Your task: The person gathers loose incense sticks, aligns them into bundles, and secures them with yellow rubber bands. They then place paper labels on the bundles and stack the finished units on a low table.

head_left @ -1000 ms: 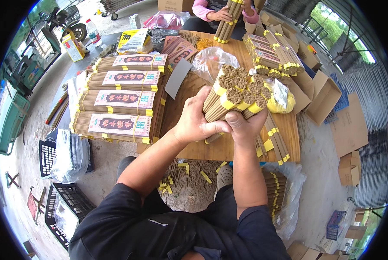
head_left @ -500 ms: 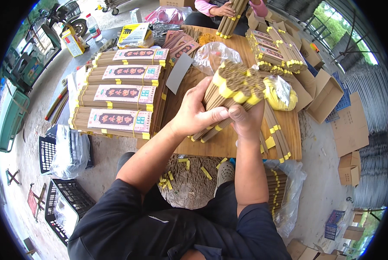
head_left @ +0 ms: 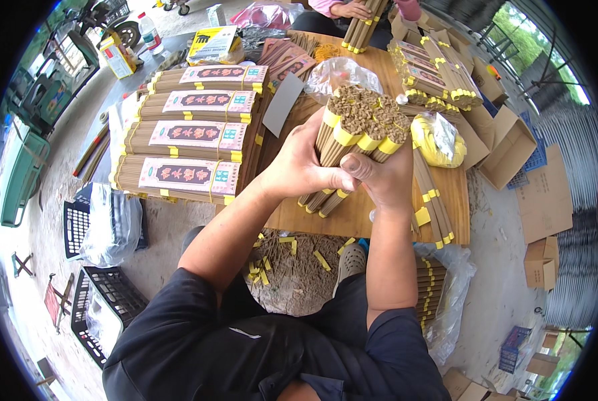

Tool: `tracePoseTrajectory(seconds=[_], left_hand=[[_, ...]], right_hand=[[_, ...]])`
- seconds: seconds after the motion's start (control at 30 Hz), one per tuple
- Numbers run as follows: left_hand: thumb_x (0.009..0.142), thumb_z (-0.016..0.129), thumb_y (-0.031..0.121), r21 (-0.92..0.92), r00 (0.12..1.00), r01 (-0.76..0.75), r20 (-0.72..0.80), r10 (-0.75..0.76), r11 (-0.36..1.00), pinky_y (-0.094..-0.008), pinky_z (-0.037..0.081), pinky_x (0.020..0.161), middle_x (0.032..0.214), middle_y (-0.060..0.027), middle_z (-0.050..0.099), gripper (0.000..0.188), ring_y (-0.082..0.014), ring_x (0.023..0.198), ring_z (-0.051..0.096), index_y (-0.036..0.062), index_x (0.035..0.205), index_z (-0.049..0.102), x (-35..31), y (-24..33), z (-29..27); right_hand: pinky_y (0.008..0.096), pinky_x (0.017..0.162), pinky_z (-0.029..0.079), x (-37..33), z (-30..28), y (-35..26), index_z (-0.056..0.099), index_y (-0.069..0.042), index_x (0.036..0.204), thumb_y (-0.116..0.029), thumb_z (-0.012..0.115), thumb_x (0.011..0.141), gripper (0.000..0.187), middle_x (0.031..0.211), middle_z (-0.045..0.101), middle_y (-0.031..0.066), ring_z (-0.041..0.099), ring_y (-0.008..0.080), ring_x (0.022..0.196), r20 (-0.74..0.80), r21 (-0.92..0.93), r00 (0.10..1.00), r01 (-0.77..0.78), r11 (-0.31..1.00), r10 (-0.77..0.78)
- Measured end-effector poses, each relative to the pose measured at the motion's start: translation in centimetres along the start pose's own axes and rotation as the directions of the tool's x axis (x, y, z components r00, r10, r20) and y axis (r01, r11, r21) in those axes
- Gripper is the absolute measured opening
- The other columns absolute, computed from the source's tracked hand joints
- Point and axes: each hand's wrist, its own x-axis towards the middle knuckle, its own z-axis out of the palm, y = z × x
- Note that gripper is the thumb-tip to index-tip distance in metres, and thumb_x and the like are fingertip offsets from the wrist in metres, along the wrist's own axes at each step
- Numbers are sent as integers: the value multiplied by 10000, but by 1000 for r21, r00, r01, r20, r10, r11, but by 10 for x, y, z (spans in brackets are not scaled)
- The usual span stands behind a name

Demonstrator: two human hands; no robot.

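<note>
Between both hands I grip a cluster of incense stick bundles [head_left: 368,127], brown sticks wrapped with yellow paper bands near the top. It stands nearly upright, its lower ends at the wooden table [head_left: 285,214]. My left hand [head_left: 306,164] wraps its left side, and my right hand [head_left: 387,179] wraps its right side, with the thumbs pointing toward each other in front. Most fingers are hidden behind the sticks. To the left lie several labelled incense packs [head_left: 191,134] with pink labels and string ties. Loose bundles of sticks [head_left: 434,204] rest by my right hand.
Clear plastic wrap [head_left: 342,75] and a yellow bag [head_left: 439,144] lie beyond the bundles. More incense packs [head_left: 432,70] are stacked at the far right. Across the table another person's hand [head_left: 354,10] holds sticks. Open cardboard boxes [head_left: 506,150] stand right; black crates [head_left: 108,301] sit on the left floor.
The cluster has tipped more upright in my hands, so more of its stick tops show. My view has shifted slightly. Across the table, the other person's sticks appear higher up.
</note>
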Motion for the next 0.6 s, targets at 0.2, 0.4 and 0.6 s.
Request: tracePoseTrajectory(seconds=[0.2, 0.4, 0.6], left_hand=[[588, 1009, 367, 10, 991, 125, 35, -125, 992, -349, 523, 972, 1169, -87, 711, 996, -154, 1097, 656, -16, 1366, 518, 0, 9, 2], [569, 1023, 301, -43, 969, 130, 216, -118, 991, -365, 438, 1097, 1343, -86, 620, 1059, -156, 1248, 557, 4, 1425, 476, -4, -17, -8], [598, 1005, 343, 232, 983, 93, 134, -126, 968, -364, 488, 1047, 1275, -156, 680, 1076, -201, 1200, 637, -52, 1433, 451, -17, -33, -3]], right_hand=[[315, 870, 570, -1, 0, -3, 640, 35, 1191, -295, 962, 700, 673, 1078, 739, 103, 712, 176, 972, -11, -85, 1000, -16, 996, 15], [316, 886, 563, 2, -9, -1, 630, 44, 1214, -234, 953, 719, 653, 1097, 734, 104, 708, 172, 975, 4, -99, 998, 69, 993, -69], [322, 873, 568, -1, -10, 2, 638, 41, 1180, -168, 923, 745, 560, 1064, 735, 104, 707, 169, 951, -64, -63, 983, 166, 984, -170]])
